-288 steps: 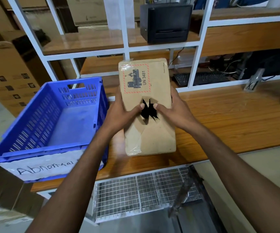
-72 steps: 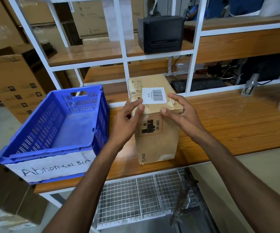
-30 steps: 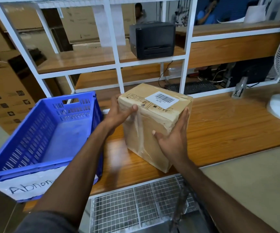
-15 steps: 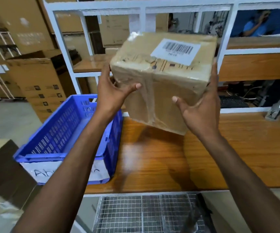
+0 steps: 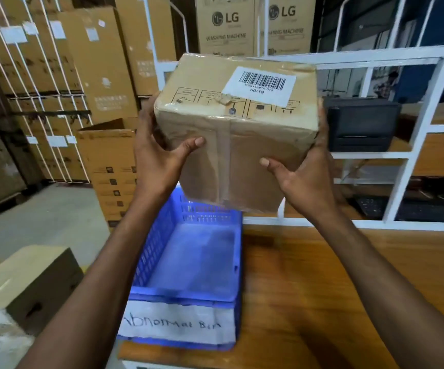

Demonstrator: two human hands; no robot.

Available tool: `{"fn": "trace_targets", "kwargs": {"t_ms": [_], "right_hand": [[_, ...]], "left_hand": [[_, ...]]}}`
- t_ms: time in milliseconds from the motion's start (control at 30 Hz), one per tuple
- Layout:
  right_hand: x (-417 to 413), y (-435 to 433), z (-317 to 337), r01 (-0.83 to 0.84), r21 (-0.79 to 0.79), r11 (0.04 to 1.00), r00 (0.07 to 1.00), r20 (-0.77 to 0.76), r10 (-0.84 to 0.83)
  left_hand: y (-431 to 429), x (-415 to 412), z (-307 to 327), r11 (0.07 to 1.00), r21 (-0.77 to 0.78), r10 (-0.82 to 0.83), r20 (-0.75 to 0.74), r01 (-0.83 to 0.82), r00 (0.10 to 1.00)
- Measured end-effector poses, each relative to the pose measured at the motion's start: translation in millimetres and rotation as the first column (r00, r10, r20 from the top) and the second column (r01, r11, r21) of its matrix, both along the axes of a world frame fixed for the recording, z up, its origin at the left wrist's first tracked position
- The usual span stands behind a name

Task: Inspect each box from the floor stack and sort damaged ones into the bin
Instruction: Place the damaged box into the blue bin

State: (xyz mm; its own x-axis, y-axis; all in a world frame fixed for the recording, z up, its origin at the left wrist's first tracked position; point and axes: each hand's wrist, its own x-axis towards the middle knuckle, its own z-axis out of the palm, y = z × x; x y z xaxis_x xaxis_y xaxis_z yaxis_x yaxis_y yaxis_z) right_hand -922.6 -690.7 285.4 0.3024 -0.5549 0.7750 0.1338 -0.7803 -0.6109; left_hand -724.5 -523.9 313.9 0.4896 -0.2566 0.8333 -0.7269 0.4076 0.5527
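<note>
since half a second ago the box (image 5: 242, 145) has swung left; it now hangs in the air over the far end of the bin (image 5: 183, 296), off the table (image 5: 322, 302). the blue bin sits at the table's left edge, with "abnormal bin" on its near wall. a carton (image 5: 29, 275) stands left of it; beyond are stacked cartons (image 5: 95, 62) and a printer (image 5: 359, 123) in the white rack (image 5: 425, 110). the left hand (image 5: 157, 161) grips the box's left side and the right hand (image 5: 303, 179) its right, both thumbs on the taped front.
</note>
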Motion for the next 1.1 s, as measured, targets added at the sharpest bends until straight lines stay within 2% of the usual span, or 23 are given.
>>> {"fn": "trace_targets", "kwargs": {"t_ms": [167,333,533,700,867,1100], "right_hand": [[55.5,15.1,-5.2,-0.030,-0.021,0.999,0.999,0.018,0.030],[98.5,23.6,-25.6,-0.046,-0.004,0.999,0.998,-0.039,0.046],[134.2,33.6,-54.7,0.021,0.034,0.999,0.992,-0.127,-0.017],[152.2,35.9,-76.1,-0.007,0.074,0.997,0.980,-0.198,0.022],[165.2,36.1,-90.6,0.044,0.066,0.997,0.969,-0.245,-0.027],[175.7,31.4,-105.3,0.071,0.118,0.990,0.955,-0.294,-0.033]], "left_hand": [[19.5,51.4,-1.1,0.998,0.050,0.042,0.062,-0.046,0.997],[29.3,98.3,-24.2,0.991,0.111,0.064,0.039,-0.068,0.997],[36.8,138.9,-59.9,0.971,0.200,0.129,0.024,-0.132,0.991],[40.3,160.8,-87.5,0.963,0.248,0.117,-0.045,-0.102,0.992],[39.9,175.1,-108.6,0.956,0.286,0.097,-0.111,-0.062,0.989],[32.7,184.6,-124.6,0.949,0.313,0.090,-0.128,-0.046,0.988]]}}
